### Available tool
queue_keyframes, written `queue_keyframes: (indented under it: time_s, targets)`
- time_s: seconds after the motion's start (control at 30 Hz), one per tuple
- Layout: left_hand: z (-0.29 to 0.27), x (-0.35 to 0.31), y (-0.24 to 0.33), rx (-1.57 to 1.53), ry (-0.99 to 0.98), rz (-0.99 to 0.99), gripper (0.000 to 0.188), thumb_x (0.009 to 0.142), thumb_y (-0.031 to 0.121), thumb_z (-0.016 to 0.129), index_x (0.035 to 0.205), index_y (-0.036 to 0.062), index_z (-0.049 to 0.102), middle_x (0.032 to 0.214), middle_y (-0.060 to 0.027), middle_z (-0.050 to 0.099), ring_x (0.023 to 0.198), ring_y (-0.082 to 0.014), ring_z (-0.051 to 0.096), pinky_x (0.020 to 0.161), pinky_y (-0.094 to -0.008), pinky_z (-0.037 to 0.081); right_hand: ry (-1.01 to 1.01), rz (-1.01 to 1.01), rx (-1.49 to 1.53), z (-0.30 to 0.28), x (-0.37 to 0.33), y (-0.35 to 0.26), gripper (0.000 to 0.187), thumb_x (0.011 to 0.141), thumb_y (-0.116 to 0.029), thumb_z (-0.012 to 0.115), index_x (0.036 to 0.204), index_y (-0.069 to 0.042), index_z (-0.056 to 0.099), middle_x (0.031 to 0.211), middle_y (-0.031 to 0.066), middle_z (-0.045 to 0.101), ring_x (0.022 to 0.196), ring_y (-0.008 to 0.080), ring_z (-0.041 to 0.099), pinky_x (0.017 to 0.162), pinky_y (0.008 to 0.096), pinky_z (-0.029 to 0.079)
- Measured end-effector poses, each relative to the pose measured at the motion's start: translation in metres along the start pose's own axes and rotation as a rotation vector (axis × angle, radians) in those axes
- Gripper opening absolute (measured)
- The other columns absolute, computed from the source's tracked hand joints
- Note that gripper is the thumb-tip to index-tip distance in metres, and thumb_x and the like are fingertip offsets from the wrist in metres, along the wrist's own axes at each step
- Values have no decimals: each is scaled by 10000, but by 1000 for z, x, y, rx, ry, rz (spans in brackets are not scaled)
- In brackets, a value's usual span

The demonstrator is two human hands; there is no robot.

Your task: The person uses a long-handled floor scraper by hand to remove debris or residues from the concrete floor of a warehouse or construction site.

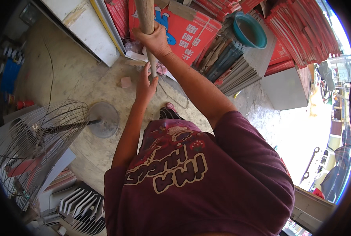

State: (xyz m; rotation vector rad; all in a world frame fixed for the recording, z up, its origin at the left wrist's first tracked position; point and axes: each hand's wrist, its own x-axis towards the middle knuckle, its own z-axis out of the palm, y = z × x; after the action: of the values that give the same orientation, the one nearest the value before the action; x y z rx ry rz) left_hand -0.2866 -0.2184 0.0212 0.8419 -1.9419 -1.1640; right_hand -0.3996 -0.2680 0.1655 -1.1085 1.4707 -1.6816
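Note:
A thick, pale wooden pole (145, 15) runs down from the top edge of the view, its narrower end close to my body. My right hand (156, 41) is wrapped round it partway along, with the arm stretched forward. Nearer to me, my left hand (147, 84) holds the pole's lower end between thumb and fingers, the fingers lying fairly straight along its side. The pole's far end is outside the picture. Behind the hands stands a red printed cardboard box (195, 33), with crumpled pale wrapping by its foot.
A standing fan (37, 145) with a round base (103, 120) is at left. Stacked grey tiles (246, 69) and a teal basin (250, 29) stand at right, near red cartons (301, 31). A cable and a pinkish block (126, 82) lie on the floor.

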Motion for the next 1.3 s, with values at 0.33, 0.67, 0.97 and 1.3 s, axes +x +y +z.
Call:
queue_keyframes:
  time_s: [0.33, 0.67, 0.97, 1.3]
  targets:
    - [3, -70, -26, 15, -67, -303, 529, 732, 64, 542, 1202, 48, 300, 1125, -163, 433, 802, -237, 547, 715, -310, 427, 5, -21, 99, -31, 27, 18, 191, 622, -169, 642, 648, -16, 530, 564, -5, 521, 510, 50, 453, 494, 217, 403]
    - [6, -123, -40, 14, 88, -715, 498, 732, 97, 541, 1184, 61, 336, 1054, -134, 504, 725, -183, 560, 645, -273, 443, 194, 52, 129, -80, 33, 86, 137, 649, -43, 591, 580, -54, 473, 508, 28, 481, 460, 100, 462, 480, 246, 399]
    - [19, -126, -45, 22, 197, -763, 489, 739, 97, 552, 1178, 66, 341, 1050, -123, 508, 682, -152, 556, 606, -254, 447, 86, 5, 283, -66, 52, 10, 150, 622, -66, 632, 557, -36, 499, 458, 8, 465, 416, 70, 434, 410, 210, 344]
    - [25, -130, -52, -12, 272, -784, 483, 750, 121, 568, 1176, 62, 349, 1046, -119, 509, 693, -147, 556, 608, -254, 449, -140, 21, 338, -27, 83, 19, 133, 688, -90, 620, 640, -48, 503, 480, 16, 471, 365, 91, 417, 359, 216, 327]
